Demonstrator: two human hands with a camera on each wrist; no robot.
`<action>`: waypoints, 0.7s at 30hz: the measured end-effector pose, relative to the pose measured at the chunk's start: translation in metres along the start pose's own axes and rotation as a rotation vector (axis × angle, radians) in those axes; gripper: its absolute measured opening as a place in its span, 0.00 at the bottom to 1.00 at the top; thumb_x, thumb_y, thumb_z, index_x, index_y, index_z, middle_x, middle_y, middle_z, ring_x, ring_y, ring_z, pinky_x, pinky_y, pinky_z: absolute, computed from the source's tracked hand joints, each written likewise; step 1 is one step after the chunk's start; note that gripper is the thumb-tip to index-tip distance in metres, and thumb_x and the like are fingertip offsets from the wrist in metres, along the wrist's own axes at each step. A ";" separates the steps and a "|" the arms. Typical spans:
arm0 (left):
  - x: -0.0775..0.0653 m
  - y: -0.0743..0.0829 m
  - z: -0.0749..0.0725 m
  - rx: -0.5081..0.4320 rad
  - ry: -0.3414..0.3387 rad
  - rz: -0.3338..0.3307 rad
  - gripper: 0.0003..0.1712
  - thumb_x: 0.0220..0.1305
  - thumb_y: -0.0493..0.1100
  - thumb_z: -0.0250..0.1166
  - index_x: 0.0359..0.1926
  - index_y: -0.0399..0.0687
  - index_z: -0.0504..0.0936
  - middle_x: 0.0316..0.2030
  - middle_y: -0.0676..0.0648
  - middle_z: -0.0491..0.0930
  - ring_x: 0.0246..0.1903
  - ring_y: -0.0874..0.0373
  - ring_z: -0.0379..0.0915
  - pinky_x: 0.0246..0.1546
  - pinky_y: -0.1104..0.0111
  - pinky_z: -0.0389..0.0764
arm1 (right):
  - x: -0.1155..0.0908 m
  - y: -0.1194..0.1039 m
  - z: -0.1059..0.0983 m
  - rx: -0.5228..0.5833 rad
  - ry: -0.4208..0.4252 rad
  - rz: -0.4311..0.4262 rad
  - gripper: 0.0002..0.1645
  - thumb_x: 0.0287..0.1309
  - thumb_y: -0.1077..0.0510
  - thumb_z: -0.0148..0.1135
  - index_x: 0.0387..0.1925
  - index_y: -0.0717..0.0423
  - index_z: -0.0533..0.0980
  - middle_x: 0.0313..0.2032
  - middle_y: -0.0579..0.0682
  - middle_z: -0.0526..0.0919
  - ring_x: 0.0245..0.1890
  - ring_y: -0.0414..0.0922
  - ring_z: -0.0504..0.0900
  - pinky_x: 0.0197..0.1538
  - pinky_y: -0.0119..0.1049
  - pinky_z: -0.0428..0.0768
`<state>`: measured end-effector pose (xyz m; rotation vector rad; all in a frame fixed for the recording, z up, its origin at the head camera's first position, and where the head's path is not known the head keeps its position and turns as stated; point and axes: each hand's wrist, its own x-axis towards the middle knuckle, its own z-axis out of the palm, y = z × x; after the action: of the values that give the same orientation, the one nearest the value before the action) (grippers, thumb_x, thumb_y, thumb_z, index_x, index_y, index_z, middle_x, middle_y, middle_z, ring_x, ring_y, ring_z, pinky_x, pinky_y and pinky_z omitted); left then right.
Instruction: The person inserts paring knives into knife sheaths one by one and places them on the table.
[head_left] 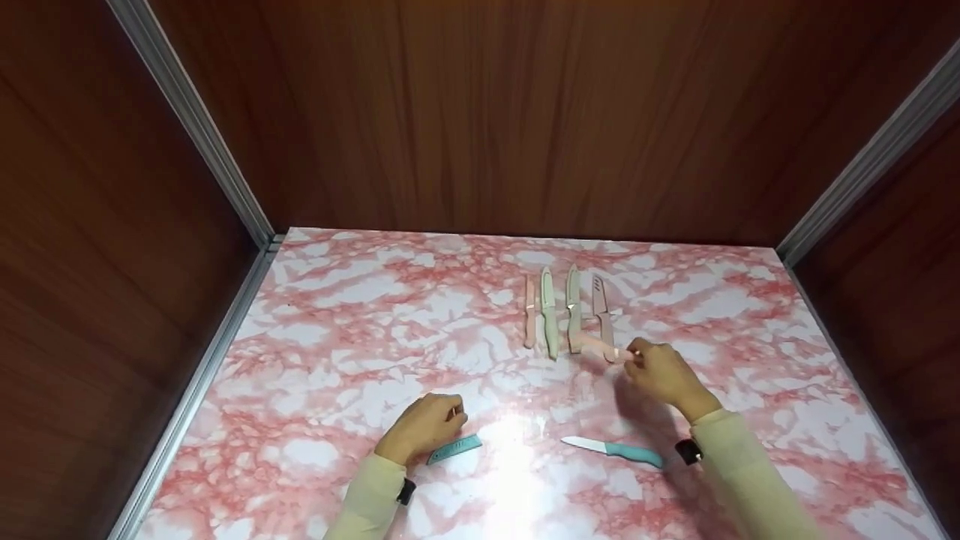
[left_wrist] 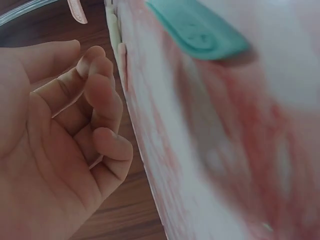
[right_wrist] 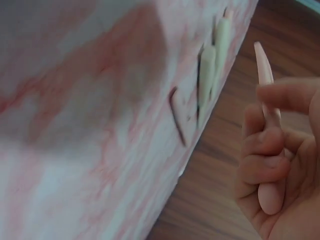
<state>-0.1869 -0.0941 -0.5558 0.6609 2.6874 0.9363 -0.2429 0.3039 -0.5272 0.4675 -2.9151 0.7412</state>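
Note:
A pink knife (head_left: 598, 345) is held up by its handle in my right hand (head_left: 664, 375), whose fingers curl round it in the right wrist view. It points left over the handle ends of the row of knives. My left hand (head_left: 424, 424) hovers low over the table, fingers loosely bent and holding nothing. Right beside it lies a teal blade sheath (head_left: 454, 448), seen also at the top of the left wrist view. Nearer my right forearm lies a teal-handled knife (head_left: 634, 453) with its white blade bare, pointing left.
Side by side lie a slim pink knife (head_left: 530, 315), two pale green knives, one pale green knife (head_left: 549, 322) beside the other, and a dusty pink knife (head_left: 601, 296) with a slotted sheath. Wood-grain panels (head_left: 487, 120) enclose the marbled table (head_left: 337, 337).

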 end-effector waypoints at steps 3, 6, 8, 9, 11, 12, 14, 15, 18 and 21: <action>-0.004 -0.004 0.000 -0.003 0.002 -0.014 0.09 0.66 0.43 0.56 0.29 0.52 0.78 0.21 0.58 0.71 0.20 0.65 0.64 0.23 0.70 0.67 | 0.004 0.011 -0.001 0.000 0.032 0.068 0.09 0.56 0.64 0.57 0.37 0.67 0.75 0.27 0.60 0.82 0.24 0.49 0.79 0.29 0.46 0.76; -0.008 -0.007 0.001 -0.006 0.003 -0.016 0.08 0.66 0.43 0.56 0.28 0.52 0.77 0.20 0.58 0.70 0.19 0.65 0.63 0.22 0.70 0.66 | 0.008 0.023 -0.001 0.009 0.043 0.143 0.10 0.58 0.64 0.54 0.38 0.69 0.74 0.27 0.60 0.80 0.22 0.48 0.75 0.27 0.44 0.74; -0.009 -0.009 0.001 -0.009 0.002 -0.028 0.08 0.66 0.44 0.56 0.28 0.52 0.77 0.20 0.58 0.70 0.19 0.65 0.63 0.21 0.71 0.65 | 0.010 0.030 -0.002 0.015 0.041 0.190 0.11 0.60 0.64 0.52 0.38 0.70 0.74 0.27 0.60 0.79 0.22 0.49 0.74 0.27 0.44 0.73; -0.010 -0.010 0.001 -0.009 0.001 -0.030 0.08 0.66 0.44 0.56 0.28 0.52 0.77 0.20 0.58 0.69 0.19 0.65 0.63 0.22 0.71 0.65 | 0.011 0.033 -0.002 0.014 0.040 0.209 0.11 0.60 0.63 0.52 0.38 0.71 0.73 0.27 0.61 0.79 0.23 0.50 0.75 0.27 0.45 0.74; -0.011 -0.011 0.001 -0.007 -0.001 -0.037 0.08 0.66 0.43 0.56 0.29 0.52 0.77 0.20 0.58 0.69 0.20 0.65 0.63 0.22 0.70 0.66 | 0.014 0.038 -0.002 -0.002 0.038 0.241 0.12 0.62 0.63 0.51 0.38 0.72 0.73 0.27 0.62 0.78 0.24 0.53 0.76 0.28 0.48 0.74; -0.011 -0.012 0.002 -0.007 -0.002 -0.044 0.08 0.66 0.43 0.56 0.29 0.52 0.77 0.20 0.58 0.69 0.20 0.65 0.63 0.22 0.70 0.66 | 0.015 0.040 -0.002 -0.019 0.037 0.254 0.13 0.62 0.62 0.50 0.39 0.72 0.72 0.28 0.63 0.78 0.25 0.55 0.77 0.29 0.50 0.74; -0.012 -0.013 0.002 -0.007 -0.006 -0.047 0.08 0.66 0.43 0.56 0.29 0.52 0.77 0.21 0.58 0.70 0.21 0.64 0.64 0.23 0.70 0.67 | 0.018 0.043 -0.002 -0.050 0.032 0.283 0.14 0.64 0.60 0.49 0.40 0.71 0.72 0.29 0.64 0.78 0.28 0.59 0.78 0.31 0.54 0.74; -0.012 -0.014 0.002 -0.007 -0.007 -0.044 0.08 0.66 0.43 0.56 0.29 0.51 0.77 0.21 0.58 0.70 0.21 0.64 0.64 0.24 0.69 0.67 | 0.019 0.044 -0.002 -0.060 0.028 0.303 0.15 0.65 0.59 0.49 0.40 0.70 0.71 0.30 0.65 0.78 0.29 0.60 0.78 0.32 0.55 0.74; -0.014 -0.014 0.002 -0.015 -0.014 -0.046 0.07 0.66 0.43 0.57 0.30 0.51 0.77 0.22 0.57 0.71 0.22 0.64 0.64 0.24 0.69 0.68 | 0.024 0.047 -0.001 -0.070 0.009 0.365 0.17 0.67 0.57 0.47 0.43 0.69 0.71 0.34 0.67 0.78 0.33 0.64 0.78 0.34 0.57 0.74; -0.015 -0.015 0.003 -0.012 -0.013 -0.048 0.07 0.66 0.44 0.58 0.30 0.50 0.77 0.22 0.57 0.70 0.21 0.65 0.63 0.24 0.70 0.67 | 0.030 0.051 0.002 -0.050 -0.009 0.429 0.19 0.67 0.56 0.46 0.45 0.70 0.70 0.37 0.70 0.77 0.36 0.66 0.77 0.37 0.58 0.73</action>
<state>-0.1777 -0.1105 -0.5667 0.5954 2.6722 0.9320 -0.2873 0.3371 -0.5472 -0.1691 -3.0665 0.7039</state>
